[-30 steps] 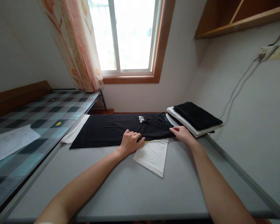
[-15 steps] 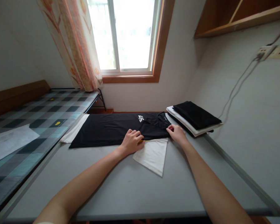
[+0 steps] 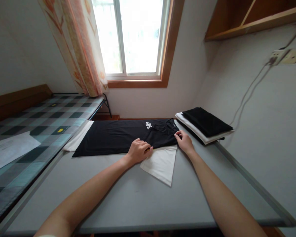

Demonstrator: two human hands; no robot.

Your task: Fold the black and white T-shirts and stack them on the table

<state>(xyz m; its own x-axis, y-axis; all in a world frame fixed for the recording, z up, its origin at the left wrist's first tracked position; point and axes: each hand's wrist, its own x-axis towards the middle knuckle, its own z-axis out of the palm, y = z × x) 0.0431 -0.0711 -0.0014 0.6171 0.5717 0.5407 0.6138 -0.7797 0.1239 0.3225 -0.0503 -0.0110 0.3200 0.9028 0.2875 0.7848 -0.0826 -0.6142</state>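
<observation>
A black T-shirt (image 3: 111, 135) with white lettering lies lengthwise across the table, folded narrow and wrinkled near its collar. Under it is a white garment (image 3: 161, 165); a sleeve-like flap sticks out toward me, and another white part shows past the black hem at the left. My left hand (image 3: 139, 150) is closed on the black T-shirt's near edge, just above the white flap, with the fingertips partly hidden. At the shirt's right end, my right hand (image 3: 184, 141) pinches the black cloth by the shoulder, below the collar.
Folded black and white clothes (image 3: 206, 124) are stacked at the table's back right, against the wall. The grey table (image 3: 128, 204) has a raised edge on the right. To the left is a bed with a checked mattress (image 3: 39, 131) and a paper sheet (image 3: 12, 149) on it.
My right hand has shifted very slightly left and up, with the black cloth still in its fingers. My left hand stays at nearly the same place on the near edge.
</observation>
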